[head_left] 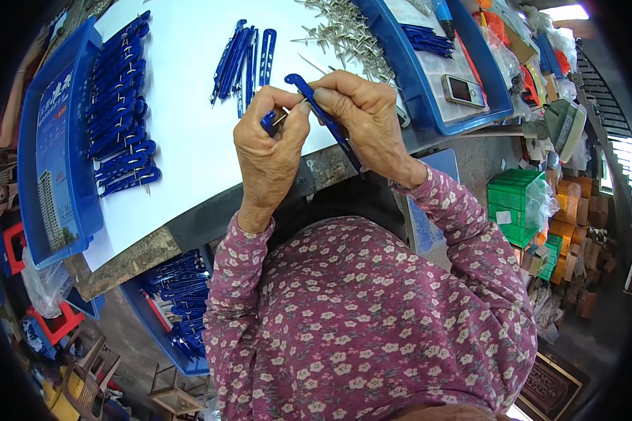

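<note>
Over the table's near edge, my right hand (361, 116) pinches a long, slim blue plastic strip (332, 128) with a rounded, hooked upper end. Its lower tip slants down past the table edge. My left hand (274, 144) is closed close beside it, fingertips against the strip's upper part. From the left fist pokes a short blue end (267, 122), and a thin metal piece shows between the fingers; the rest is hidden. Beyond my hands lie several loose blue strips (237, 63), some with rows of holes. A heap of small silvery metal pieces with thin prongs (347, 35) is at the far right.
A long row of blue strips with metal bits (123, 105) lies at the left beside a blue tray (90, 140). Another blue tray (428, 105) at right holds a mobile phone (463, 91) and more strips. Below the table, a blue bin (158, 330) holds many strips.
</note>
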`<state>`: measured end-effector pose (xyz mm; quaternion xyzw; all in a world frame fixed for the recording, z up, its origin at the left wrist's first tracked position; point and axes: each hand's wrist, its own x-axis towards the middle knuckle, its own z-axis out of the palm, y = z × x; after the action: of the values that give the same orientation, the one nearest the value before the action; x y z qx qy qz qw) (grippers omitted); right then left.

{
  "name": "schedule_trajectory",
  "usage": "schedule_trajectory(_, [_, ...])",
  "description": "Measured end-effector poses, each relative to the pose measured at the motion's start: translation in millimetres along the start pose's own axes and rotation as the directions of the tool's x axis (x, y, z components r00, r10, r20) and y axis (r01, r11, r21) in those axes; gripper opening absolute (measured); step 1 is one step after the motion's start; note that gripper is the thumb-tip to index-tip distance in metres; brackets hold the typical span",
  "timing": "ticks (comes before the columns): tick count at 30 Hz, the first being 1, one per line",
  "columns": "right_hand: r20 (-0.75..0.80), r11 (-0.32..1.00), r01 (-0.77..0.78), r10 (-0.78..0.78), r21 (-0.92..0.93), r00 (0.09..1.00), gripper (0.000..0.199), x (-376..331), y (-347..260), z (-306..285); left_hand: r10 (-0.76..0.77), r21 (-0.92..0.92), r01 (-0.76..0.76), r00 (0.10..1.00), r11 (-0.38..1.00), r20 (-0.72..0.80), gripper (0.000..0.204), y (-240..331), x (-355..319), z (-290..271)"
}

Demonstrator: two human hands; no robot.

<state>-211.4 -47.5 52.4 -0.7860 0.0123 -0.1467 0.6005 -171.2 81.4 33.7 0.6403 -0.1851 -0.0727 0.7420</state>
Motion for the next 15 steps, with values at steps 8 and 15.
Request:
schedule_trajectory(8, [0.011, 0.985, 0.061, -0.06, -0.162, 0.998, 0.014, 0.3, -3.6, 0.6, -0.081, -0.18, 0.081, 0.997, 0.98, 0.008, 0.004, -8.2, 3.3, -2.1])
schedule_trajectory(15, [0.063, 0.983, 0.109, -0.101, -0.148, 0.993, 0.018, 5.9, -4.1, -4.7, -0.193, -0.386, 0.202, 0.979, 0.9, 0.062, 0.007, -4.9, 5.4, -3.0])
